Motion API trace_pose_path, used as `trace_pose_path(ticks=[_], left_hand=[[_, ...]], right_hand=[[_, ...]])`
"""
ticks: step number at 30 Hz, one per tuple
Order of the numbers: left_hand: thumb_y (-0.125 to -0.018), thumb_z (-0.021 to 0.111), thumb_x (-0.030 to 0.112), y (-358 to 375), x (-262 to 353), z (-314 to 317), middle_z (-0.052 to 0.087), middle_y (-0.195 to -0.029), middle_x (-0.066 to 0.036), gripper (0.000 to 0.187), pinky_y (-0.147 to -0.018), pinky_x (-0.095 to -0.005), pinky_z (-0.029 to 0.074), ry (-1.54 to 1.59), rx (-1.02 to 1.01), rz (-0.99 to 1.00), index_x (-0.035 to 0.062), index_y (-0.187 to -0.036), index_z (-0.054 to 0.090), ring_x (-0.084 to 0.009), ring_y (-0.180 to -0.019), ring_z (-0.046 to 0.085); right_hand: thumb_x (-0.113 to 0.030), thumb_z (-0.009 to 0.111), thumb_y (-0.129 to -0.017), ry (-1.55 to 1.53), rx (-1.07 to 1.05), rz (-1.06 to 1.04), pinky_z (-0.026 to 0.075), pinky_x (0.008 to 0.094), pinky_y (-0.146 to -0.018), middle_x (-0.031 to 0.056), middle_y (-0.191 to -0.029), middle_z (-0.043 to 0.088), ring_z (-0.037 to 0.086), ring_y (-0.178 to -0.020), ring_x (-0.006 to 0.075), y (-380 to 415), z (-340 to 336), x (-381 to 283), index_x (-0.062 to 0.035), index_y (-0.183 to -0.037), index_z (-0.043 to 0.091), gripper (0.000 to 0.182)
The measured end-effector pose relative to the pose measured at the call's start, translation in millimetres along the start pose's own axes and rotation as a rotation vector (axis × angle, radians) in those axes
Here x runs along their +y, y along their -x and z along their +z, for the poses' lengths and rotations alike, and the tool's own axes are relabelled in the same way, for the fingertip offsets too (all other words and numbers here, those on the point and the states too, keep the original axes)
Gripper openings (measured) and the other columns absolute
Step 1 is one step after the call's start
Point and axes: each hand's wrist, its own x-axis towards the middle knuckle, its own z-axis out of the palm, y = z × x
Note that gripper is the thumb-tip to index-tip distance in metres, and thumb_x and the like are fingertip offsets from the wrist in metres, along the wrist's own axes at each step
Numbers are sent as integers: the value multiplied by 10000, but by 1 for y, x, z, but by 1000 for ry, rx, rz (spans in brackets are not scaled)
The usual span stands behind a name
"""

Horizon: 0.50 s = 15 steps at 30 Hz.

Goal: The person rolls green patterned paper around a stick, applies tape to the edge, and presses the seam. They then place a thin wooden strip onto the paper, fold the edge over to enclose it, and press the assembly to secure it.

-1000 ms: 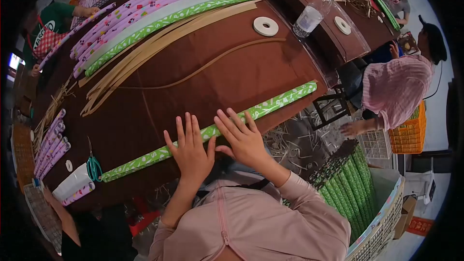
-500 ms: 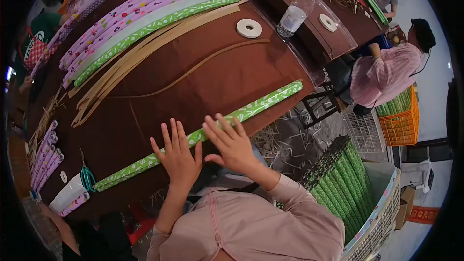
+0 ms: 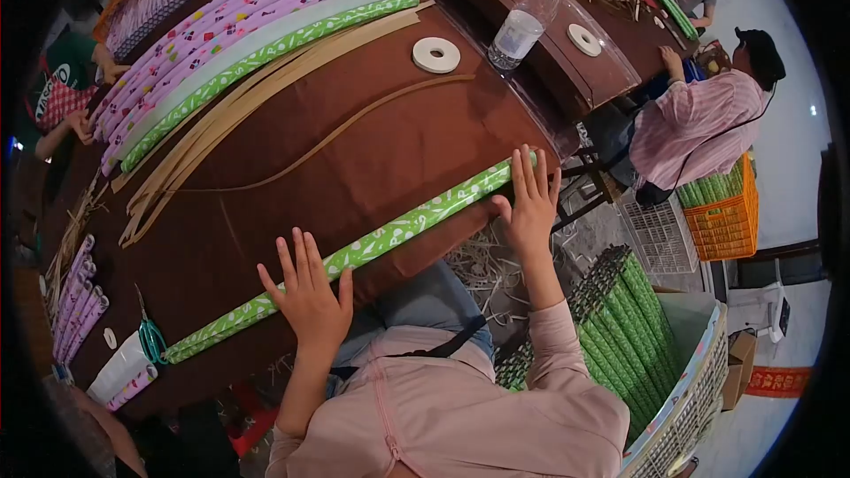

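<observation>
A long green roll of patterned wrapping paper lies slantwise along the near edge of the brown table. My left hand rests flat on its left half, fingers spread. Over its right end my right hand lies with fingers stretched out, palm down. Just beyond the roll's left end are green-handled scissors. A thin brown strip curves across the table behind the roll.
Pale brown strips, another green roll and several purple rolls lie farther back. A tape roll and a plastic bottle stand near the right side. A crate holds many green rolls. Co-workers are left and right.
My right hand has moved right and away along the green roll to its far end. My left hand has shifted slightly left. At the left, a co-worker's hands now reach to the purple rolls.
</observation>
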Motion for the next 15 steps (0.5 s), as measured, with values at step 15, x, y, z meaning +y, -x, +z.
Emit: trace_pose_path(ticks=[15], left_hand=[[-940,553,372,-3,1,-1,364,-1546,-139,671,-1167,-598,79,-16,-16,3,-13,-1461,382,-319,-1470,251]], right_hand=[[-653,410,-894,-375,-77,-203,187,533,-1169,118,-1538,385,305,-1450,318,3,2,-44,-65,-1486,385,835]])
